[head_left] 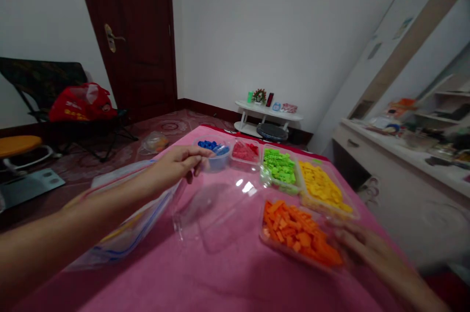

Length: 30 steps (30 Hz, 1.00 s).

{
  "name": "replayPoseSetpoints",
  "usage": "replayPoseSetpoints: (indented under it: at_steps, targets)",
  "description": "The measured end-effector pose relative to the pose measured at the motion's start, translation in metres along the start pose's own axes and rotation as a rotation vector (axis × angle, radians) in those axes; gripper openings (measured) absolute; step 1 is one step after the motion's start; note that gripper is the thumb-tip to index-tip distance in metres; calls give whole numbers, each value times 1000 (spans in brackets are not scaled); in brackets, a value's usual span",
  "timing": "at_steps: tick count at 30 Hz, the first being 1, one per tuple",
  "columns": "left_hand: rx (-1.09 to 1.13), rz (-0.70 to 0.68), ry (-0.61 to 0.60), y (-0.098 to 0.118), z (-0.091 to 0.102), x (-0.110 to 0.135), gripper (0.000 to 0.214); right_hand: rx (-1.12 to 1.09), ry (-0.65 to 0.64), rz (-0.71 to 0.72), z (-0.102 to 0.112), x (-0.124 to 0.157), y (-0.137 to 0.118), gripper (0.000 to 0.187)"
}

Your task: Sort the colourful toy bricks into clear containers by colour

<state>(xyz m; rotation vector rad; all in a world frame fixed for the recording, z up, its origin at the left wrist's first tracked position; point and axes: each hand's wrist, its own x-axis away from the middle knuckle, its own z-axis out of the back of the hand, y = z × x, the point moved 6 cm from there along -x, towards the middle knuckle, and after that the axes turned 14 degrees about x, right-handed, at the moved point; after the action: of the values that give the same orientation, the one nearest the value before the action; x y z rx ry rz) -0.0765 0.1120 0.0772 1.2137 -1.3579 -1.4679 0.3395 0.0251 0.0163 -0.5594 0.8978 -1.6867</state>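
Observation:
My left hand (185, 161) reaches across the table to a round clear tub (216, 162) of blue pieces. Its index finger lies over the tub's near rim and the thumb is outside, so the fingers close on the rim. At the lower right, my right hand (358, 243), smeared by motion, has its fingers at the right end of a clear plastic box (301, 255) filled with orange pieces (297, 233) and grips that end. Between the hands lies an empty transparent plastic container or lid (220, 219); which one is hard to tell.
Behind stand clear boxes of red pieces (245, 151), green pieces (279, 165) and yellow pieces (323, 184). A zip bag (128, 233) lies under my left forearm on the pink tablecloth (220, 287). A white cabinet (396, 180) stands to the right.

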Motion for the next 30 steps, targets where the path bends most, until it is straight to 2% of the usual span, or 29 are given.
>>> replayPoseSetpoints:
  at_steps: [2, 3, 4, 6, 8, 11, 14, 17, 21, 23, 25, 27, 30]
  targets:
    - [-78, -40, -171, -3, -50, -9, 34, 15, -174, -55, -22, 5, -4, 32]
    - [-132, -74, -254, -5, -74, -12, 37, 9, -235, -80, -30, 6, -3, 37]
    - [-204, -116, -313, -8, -96, -15, 39, -11, -243, -103, -35, 7, -1, 43]
    - [-340, -268, -377, -12, -133, -21, 42, -82, -150, -139, -36, 5, 5, 55]
    - [-451, -348, -447, -23, -161, -27, 45, -189, -29, -160, -32, 4, 10, 66]
    - [-638, -362, -465, -43, -182, -39, 48, -321, 32, -127, -32, 5, 9, 69]
    - [-734, -406, -467, -55, -190, -49, 44, -239, 33, -70, -36, 8, 3, 60]
    - [-680, -452, -477, -59, -188, -54, 39, -162, -8, -54, -46, 12, -3, 58]
    - [-563, -473, -372, -54, -163, -51, 31, -190, 19, -78, -51, 16, -8, 53]
    - [-502, -378, -293, -55, -142, -46, 32, -213, 51, -91, -51, 17, -6, 53]
    - [-416, -208, -274, -61, -122, -35, 49, -249, 64, -101, -53, 17, -2, 53]
    - [-297, -47, -383, -68, -113, -19, 75, -279, 63, -104, -55, 15, 3, 51]
    - [-189, -1, -568, -70, -112, 5, 101, -285, 62, -100, -57, 14, 8, 48]
